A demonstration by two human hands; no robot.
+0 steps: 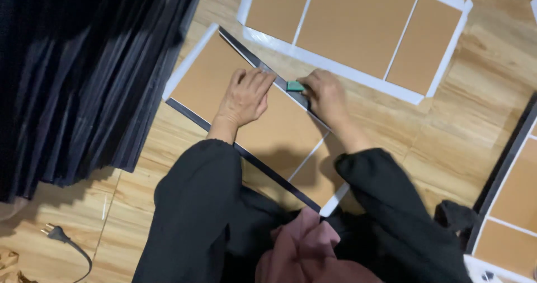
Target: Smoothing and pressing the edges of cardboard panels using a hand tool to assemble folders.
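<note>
- at the far left of the frame we see a stack of black folded boards [84, 76] fanned on edge, filling the upper left.
- in the lower left corner a black power plug [55, 234] with its cord lies on the wooden floor [464, 121].
- left of centre lies a brown cardboard panel [268, 132] with white and black edging, set at a slant on the floor, running from upper left toward lower centre.
- our left hand [246, 97] rests flat on that panel near its upper edge, fingers spread and pressing down; it grips nothing.
- just right of it, at the panel's black edge strip [246, 48], sits a small green scraper [295, 85], touching the edge.
- our right hand [327, 95] is closed over the green scraper, holding it against the strip; the two hands are near each other.
- black sleeves [196, 216] cover both arms at lower centre, with a maroon cloth [307, 249] between them.
- in the upper right lies a second sheet of brown panels [358, 20] on white backing.
- at the right edge another panel set [514, 193] with a dark border shows in part.
</note>
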